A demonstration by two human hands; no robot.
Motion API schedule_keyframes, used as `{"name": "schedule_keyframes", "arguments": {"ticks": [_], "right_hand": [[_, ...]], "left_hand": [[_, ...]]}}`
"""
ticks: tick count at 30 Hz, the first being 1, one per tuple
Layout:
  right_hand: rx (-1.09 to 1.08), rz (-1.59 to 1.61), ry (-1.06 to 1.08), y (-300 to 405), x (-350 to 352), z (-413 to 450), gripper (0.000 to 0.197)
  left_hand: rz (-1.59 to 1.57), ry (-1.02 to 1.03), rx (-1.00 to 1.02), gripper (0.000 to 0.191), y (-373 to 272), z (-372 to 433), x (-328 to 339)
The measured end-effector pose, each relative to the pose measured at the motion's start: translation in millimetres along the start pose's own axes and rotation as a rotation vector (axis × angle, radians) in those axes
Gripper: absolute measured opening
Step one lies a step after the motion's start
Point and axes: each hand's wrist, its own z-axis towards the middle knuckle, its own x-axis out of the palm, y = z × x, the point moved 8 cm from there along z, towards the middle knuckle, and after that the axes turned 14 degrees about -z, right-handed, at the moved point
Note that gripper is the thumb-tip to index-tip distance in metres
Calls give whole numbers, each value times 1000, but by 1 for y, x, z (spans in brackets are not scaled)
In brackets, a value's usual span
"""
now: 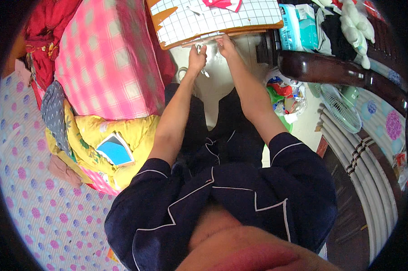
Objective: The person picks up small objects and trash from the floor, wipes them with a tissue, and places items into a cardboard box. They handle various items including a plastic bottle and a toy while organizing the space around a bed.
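Observation:
My left hand [198, 58] is closed around a bundled white cable [205, 73], whose end with a plug hangs below the fingers. A loop of the cable shows above the hand, close to the front of a small table [221, 20] with a white grid-patterned cover. My right hand [227, 46] is just to the right, its fingers curled on the thin edge of what looks like a drawer [210, 36] under the tabletop. The fingertips of this hand are partly hidden. A pink cloth with white dots [224, 4] lies on the table.
To the left is a bed with a pink checked cover [102, 64]; a blue-covered book [116, 150] rests on yellow bedding [146, 125]. On the right are a dark wooden armrest [322, 69], tissue packs [298, 28], a white plush toy [358, 30], a bag of rubbish [287, 93] and a fan [341, 108].

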Motion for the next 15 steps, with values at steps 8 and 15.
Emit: {"name": "schedule_keyframes", "arguments": {"ticks": [8,15], "right_hand": [[191,-137,-164,-44,-56,-72,20],[106,-111,77,-43,-50,-99,18]], "left_hand": [[737,32,291,36,-31,-13,6],[991,268,487,41,1,-4,85]]}}
